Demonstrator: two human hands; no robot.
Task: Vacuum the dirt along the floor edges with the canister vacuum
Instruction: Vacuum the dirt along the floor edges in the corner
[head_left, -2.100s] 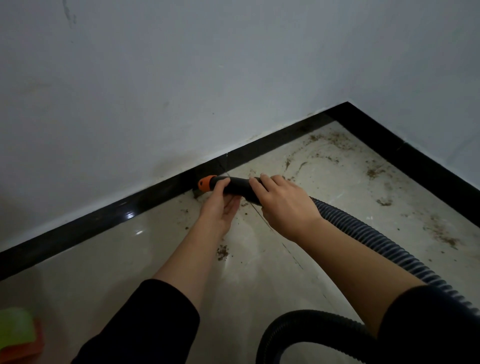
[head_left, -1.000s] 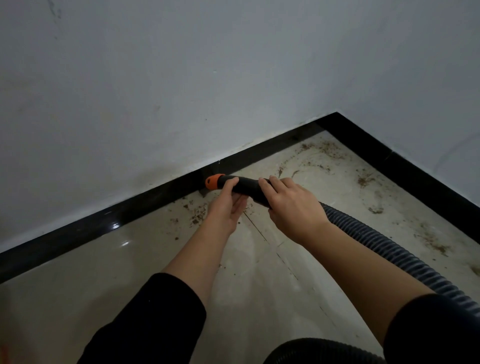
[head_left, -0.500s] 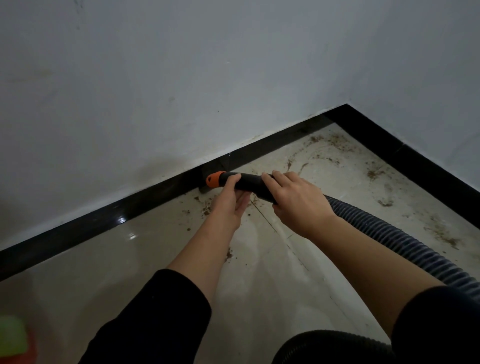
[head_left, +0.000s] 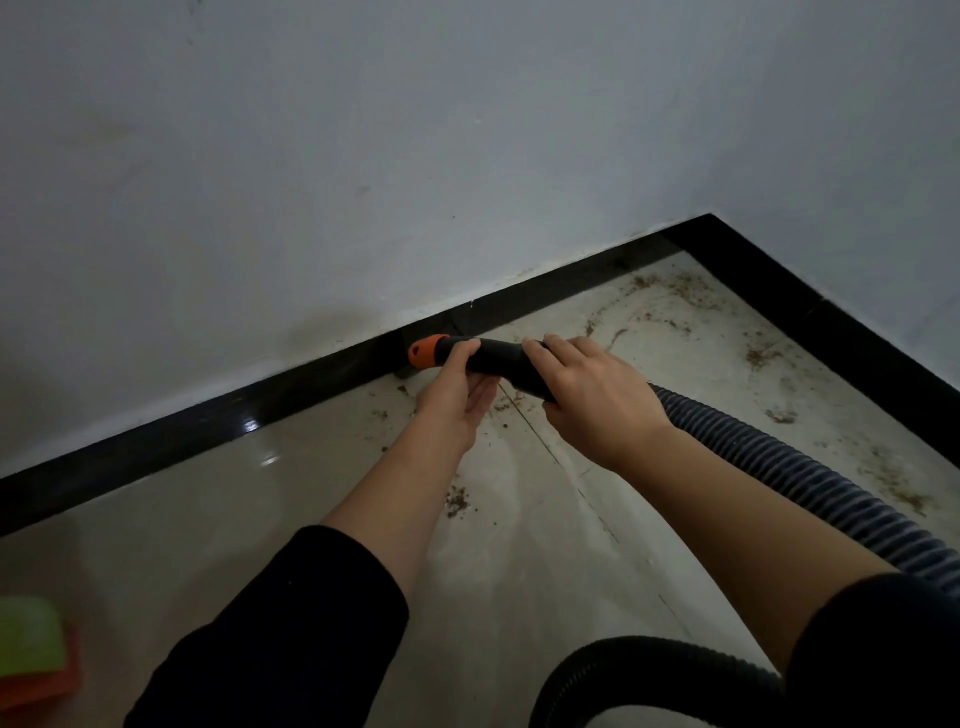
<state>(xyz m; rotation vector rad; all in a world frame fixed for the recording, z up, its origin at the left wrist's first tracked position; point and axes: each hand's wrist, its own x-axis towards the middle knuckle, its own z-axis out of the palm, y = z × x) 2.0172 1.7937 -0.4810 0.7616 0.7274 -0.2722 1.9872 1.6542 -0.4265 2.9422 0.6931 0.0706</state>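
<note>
A person in black sleeves crouched over a pale glossy floor (head_left: 234, 519) near the far right corner, where two white walls (head_left: 363, 156) met above a black skirting (head_left: 208, 431). Both hands held a black nozzle (head_left: 493, 356) with an orange tip (head_left: 423, 352), which lay almost level, its tip touching or just beside the skirting along the far edge. The left hand (head_left: 457, 400) cupped the nozzle from below with its thumb curled over the top, just behind the orange tip. The right hand (head_left: 597, 400) gripped it from above, fingers curled over the black tube where the ribbed grey hose (head_left: 779, 467) joined. The hose ran off to the right and looped back along the near edge. Brown dirt (head_left: 457, 501) lay scattered under the nozzle, between the forearms and thickly toward the corner. A blurred green and orange object (head_left: 31, 644) sat at the near left corner.
</note>
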